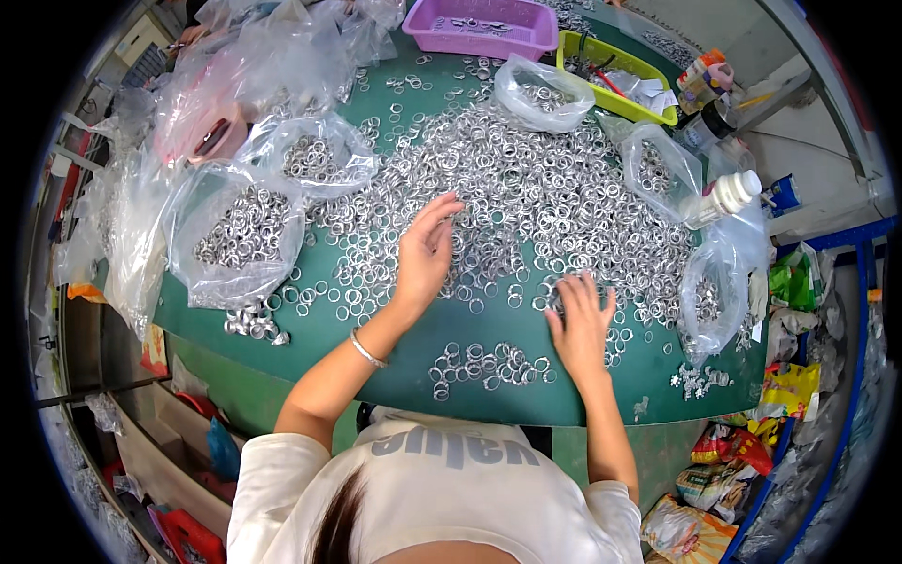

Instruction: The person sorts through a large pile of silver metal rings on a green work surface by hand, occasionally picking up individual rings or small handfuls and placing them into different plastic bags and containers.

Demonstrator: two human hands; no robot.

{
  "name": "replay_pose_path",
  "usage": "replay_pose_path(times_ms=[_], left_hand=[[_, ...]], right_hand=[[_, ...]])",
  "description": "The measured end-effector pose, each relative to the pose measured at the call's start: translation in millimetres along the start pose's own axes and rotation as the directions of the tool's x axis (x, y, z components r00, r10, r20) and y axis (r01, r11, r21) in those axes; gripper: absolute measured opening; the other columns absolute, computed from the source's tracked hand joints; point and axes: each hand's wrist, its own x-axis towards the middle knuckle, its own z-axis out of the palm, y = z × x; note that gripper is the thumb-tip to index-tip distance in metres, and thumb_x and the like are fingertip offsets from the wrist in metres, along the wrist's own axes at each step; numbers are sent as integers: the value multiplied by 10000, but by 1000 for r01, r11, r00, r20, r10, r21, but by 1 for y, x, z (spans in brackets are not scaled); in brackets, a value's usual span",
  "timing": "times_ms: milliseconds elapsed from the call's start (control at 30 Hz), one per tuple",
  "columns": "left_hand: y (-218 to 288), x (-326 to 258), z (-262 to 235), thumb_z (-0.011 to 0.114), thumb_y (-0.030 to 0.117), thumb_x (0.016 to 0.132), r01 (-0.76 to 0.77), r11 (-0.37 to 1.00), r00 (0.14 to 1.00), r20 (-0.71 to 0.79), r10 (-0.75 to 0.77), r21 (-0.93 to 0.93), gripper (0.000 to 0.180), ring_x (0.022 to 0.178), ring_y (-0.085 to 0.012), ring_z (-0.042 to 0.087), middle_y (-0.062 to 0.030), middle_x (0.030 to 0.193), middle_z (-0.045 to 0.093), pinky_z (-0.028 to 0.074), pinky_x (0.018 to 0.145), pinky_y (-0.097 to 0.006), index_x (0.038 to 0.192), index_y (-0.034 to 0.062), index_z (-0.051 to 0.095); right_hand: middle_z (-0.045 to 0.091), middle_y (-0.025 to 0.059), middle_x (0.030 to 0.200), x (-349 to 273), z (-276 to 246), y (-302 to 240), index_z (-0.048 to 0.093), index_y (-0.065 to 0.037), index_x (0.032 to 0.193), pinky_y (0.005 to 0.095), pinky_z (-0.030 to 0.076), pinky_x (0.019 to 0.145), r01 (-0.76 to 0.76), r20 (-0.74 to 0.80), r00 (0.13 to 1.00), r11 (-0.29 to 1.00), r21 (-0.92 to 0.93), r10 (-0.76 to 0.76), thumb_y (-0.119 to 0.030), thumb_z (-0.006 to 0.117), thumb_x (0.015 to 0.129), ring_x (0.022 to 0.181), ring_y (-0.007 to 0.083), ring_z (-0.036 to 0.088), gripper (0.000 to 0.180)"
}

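Note:
A wide heap of silver metal rings (pixel 526 160) covers the green table (pixel 376 390). My left hand (pixel 427 256), with a bangle on its wrist, hovers at the heap's front left, fingers stretched forward and thumb apart; I see nothing held in it. My right hand (pixel 581 324) lies palm down over rings at the front right edge of the heap, its fingers spread. What is under its fingertips is hidden. Between my forearms, near the table's front edge, sits a small separate group of rings (pixel 490 365).
Clear plastic bags of rings stand at the left (pixel 240 235), at the back (pixel 540 94) and at the right (pixel 714 296). Behind the heap are a purple basket (pixel 482 42) and a yellow-green basket (pixel 571 49). A white bottle (pixel 723 199) leans at the right edge.

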Motion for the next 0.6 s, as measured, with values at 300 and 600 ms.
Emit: replay_pose_path(times_ms=[300,600], left_hand=[[-10,-24,33,636,172,848,-599,519,740,669,68,610,376,1366,-290,316,-69,1403,441,241,1059,-616,1217,147,568],[-1,-37,-7,685,268,811,-482,408,856,516,30,775,412,1355,-371,284,-61,1411,419,203,970,-759,1208,234,577]], right_hand=[[535,135,1247,48,10,-26,558,-20,1169,515,308,1026,121,-115,989,962,243,-95,-76,625,811,1232,338,440,368],[584,113,1153,34,-4,1,639,-17,931,479,319,1027,-16,-122,992,993,116,30,-40,615,795,1187,313,469,141]])
